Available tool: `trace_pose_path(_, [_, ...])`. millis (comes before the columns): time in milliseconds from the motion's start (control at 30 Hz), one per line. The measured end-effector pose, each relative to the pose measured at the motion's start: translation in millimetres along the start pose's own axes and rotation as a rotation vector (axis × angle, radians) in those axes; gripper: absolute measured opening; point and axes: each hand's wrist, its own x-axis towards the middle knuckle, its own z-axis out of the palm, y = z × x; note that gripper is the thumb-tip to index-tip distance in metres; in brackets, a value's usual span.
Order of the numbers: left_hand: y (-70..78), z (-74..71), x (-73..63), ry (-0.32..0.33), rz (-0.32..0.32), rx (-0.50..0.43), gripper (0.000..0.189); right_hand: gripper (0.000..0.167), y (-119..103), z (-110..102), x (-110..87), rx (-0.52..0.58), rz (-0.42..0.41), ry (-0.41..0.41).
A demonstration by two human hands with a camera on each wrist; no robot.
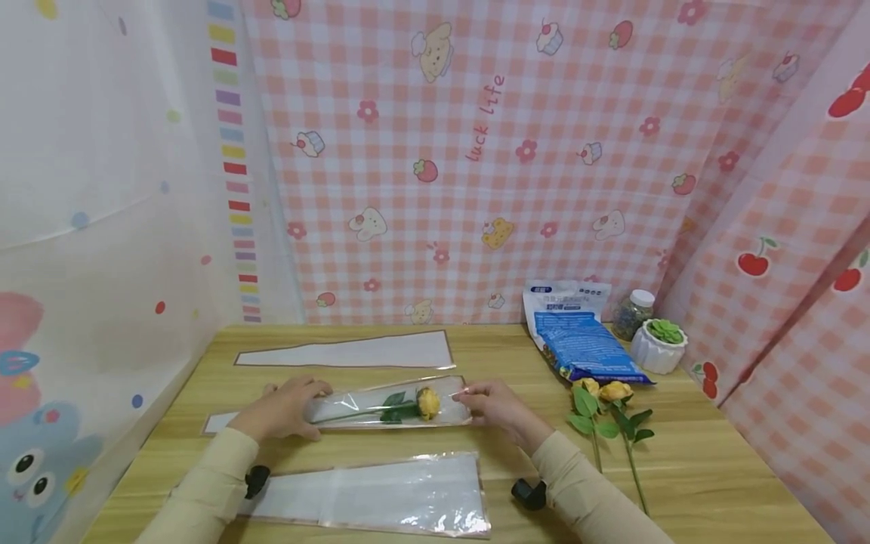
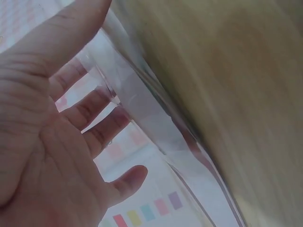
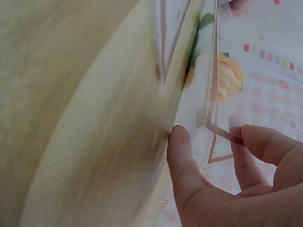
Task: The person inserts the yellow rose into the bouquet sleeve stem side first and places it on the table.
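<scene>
A clear flower sleeve (image 1: 445, 417) with a brown border lies across the middle of the wooden table. Inside it is a yellow rose (image 1: 428, 403), its bloom near the wide right end and its stem toward the left. My right hand (image 1: 506, 412) pinches the rim of that wide end between finger and thumb; the right wrist view shows the sleeve's mouth (image 3: 222, 135) standing apart there. Over the narrow end is my left hand (image 1: 288, 409), thumb and fingers spread, fingertips at the sleeve's edge (image 2: 137, 125) in the left wrist view.
Flat sleeves lie behind (image 1: 360, 352) and in front (image 1: 381, 495), and another narrow end (image 1: 219, 423) shows at left. Two yellow roses (image 1: 615, 391) lie at right. Behind them are a blue-and-white bag (image 1: 584, 340), a lidded jar (image 1: 633, 313) and a potted succulent (image 1: 659, 346).
</scene>
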Motion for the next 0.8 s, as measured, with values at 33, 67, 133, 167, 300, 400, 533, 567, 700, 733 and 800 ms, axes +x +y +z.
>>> trace_pose_path(33, [-0.4, -0.1, -0.5, -0.002, -0.004, -0.001, 0.073, 0.024, 0.5, 0.1, -0.3, -0.001, -0.001, -0.007])
trace_pose_path(67, [-0.7, -0.2, -0.9, -0.004, -0.006, -0.004, 0.073, 0.024, 1.0, 0.0, -0.3, -0.005, -0.001, -0.013])
trace_pose_path(133, [-1.0, -0.9, -1.5, -0.009, -0.009, -0.006, 0.075, 0.025, 1.0, -0.9, -0.3, -0.022, 0.005, -0.027])
trace_pose_path(167, [-0.7, -1.4, -1.7, -0.011, -0.013, -0.008, 0.076, 0.025, 0.9, -1.3, -0.4, -0.03, 0.005, -0.035])
trace_pose_path(300, [0.6, -3.7, -2.0, -0.023, -0.028, -0.008, 0.083, 0.023, 0.7, -3.1, 0.3, -0.02, 0.001, -0.08])
trace_pose_path(400, [1.1, -4.1, -2.2, -0.029, -0.035, -0.012, 0.089, 0.02, 0.4, -4.1, 0.1, -0.023, -0.001, -0.093])
trace_pose_path(533, [0.5, -3.3, -2.3, -0.035, -0.035, -0.013, 0.088, 0.019, -2.4, -7.0, -0.8, -0.09, 0.019, -0.079])
trace_pose_path(567, [0.6, -3.1, -2.3, -0.036, -0.036, -0.013, 0.086, 0.019, -3.7, -7.6, -1.5, -0.107, 0.024, -0.078])
trace_pose_path(700, [0.8, -2.3, -1.2, -0.039, -0.038, -0.004, 0.082, 0.022, -7.0, -11.6, -1.1, -0.14, 0.052, -0.071])
trace_pose_path(733, [0.9, -2.0, -1.2, -0.041, -0.039, -0.005, 0.081, 0.022, -7.4, -12.8, -0.3, -0.142, 0.059, -0.068])
trace_pose_path(800, [1.5, -1.9, -1.6, -0.043, -0.039, -0.011, 0.08, 0.024, -8.5, -15.4, 1.7, -0.139, 0.071, -0.058])
